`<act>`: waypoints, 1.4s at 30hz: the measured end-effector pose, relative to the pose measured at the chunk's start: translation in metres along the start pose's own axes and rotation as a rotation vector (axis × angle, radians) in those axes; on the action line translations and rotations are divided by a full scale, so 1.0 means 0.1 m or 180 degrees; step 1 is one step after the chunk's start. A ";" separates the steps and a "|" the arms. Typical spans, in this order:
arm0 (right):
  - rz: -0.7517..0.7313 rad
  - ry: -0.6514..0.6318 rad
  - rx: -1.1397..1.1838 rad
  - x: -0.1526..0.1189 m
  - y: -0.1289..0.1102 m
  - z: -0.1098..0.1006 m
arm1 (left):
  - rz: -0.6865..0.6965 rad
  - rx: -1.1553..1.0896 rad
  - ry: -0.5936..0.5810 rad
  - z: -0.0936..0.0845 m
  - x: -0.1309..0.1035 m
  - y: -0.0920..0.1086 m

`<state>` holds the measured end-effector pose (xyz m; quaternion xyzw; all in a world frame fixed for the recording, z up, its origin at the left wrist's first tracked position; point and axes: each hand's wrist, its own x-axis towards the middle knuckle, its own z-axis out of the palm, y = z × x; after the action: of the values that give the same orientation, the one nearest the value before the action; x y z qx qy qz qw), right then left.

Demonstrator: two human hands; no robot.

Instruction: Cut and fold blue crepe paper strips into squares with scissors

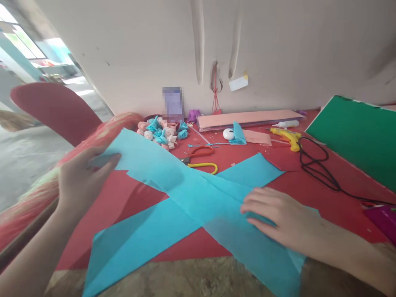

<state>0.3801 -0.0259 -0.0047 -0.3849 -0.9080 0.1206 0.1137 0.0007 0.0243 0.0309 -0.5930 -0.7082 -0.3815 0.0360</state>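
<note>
A long strip of blue crepe paper (185,181) stretches between my hands, its left end lifted off the table. My left hand (85,173) pinches that raised end between thumb and fingers. Toward the other end, my right hand (275,210) lies over the strip with its fingers slightly bent and spread, touching the paper. Beneath it, a second blue paper strip (139,231) runs crosswise on the red tabletop (182,247), so the two form an X. Just behind the upper strip lie scissors (201,159) with one red and one yellow handle.
Pink, white and blue paper flowers (161,132) are heaped at the back left. A pink paper stack (247,119), a white glue bottle (286,124) and a yellow glue gun (289,137) with a black cord (324,175) lie behind. A green board (355,136) leans at right.
</note>
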 end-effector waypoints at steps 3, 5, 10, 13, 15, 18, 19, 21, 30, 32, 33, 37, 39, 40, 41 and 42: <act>-0.0172 0.0089 -0.0305 -0.42 -0.01 0.04 | 0.0795 0.0001 0.0053 0.07 -0.10 0.13; -0.0449 -0.0035 -0.0376 -0.58 -0.06 0.05 | 0.1534 -0.0016 0.0128 0.11 -0.17 0.25; -0.0756 -0.0038 -0.0483 -0.76 -0.16 0.14 | 0.2981 -0.0068 -0.0203 0.21 -0.45 0.51; -0.0793 0.0099 -0.0359 -0.86 -0.11 0.27 | 0.3116 -0.0144 -0.0659 0.30 -0.70 0.63; -0.0807 0.0163 -0.0192 -0.92 -0.07 0.35 | 0.3176 -0.0276 -0.1056 0.38 -0.86 0.69; -0.0854 0.0152 -0.0147 -0.96 -0.05 0.36 | 0.3249 -0.0349 -0.1417 0.49 -1.04 0.74; -0.0867 0.0121 -0.0194 -0.95 -0.06 0.34 | 0.3268 -0.0337 -0.1513 0.51 -1.08 0.75; -0.0842 0.0045 -0.0361 -0.91 -0.11 0.27 | 0.3292 -0.0302 -0.1681 0.55 -1.13 0.75; -0.0893 0.0223 -0.0643 -0.65 -0.18 0.29 | 0.3322 -0.0326 -0.2521 0.59 -1.08 0.65; -0.0734 0.0336 -0.0703 -0.63 -0.16 0.34 | 0.3346 -0.0375 -0.2529 0.60 -1.06 0.61; -0.0639 0.0365 -0.0737 -0.62 -0.16 0.35 | 0.3353 -0.0386 -0.2502 0.60 -1.05 0.59; -0.0590 0.0215 -0.0810 -0.55 -0.17 0.39 | 0.3361 -0.0372 -0.2325 0.58 -1.01 0.54; -0.0635 0.0133 -0.0758 -0.48 -0.19 0.40 | 0.3360 -0.0346 -0.2222 0.55 -0.99 0.52; -0.0634 0.0086 -0.0712 -0.44 -0.20 0.41 | 0.3355 -0.0331 -0.2165 0.53 -0.98 0.52; -0.0619 0.0046 -0.0661 -0.40 -0.21 0.43 | 0.3349 -0.0318 -0.2104 0.52 -0.97 0.52; -0.0603 0.0008 -0.0606 -0.35 -0.21 0.45 | 0.3336 -0.0304 -0.2053 0.50 -0.96 0.51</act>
<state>0.3763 -0.0715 -0.0444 -0.3066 -0.9474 0.0221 0.0887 0.0937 -0.0243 -0.0277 -0.9486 -0.2799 -0.1458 -0.0239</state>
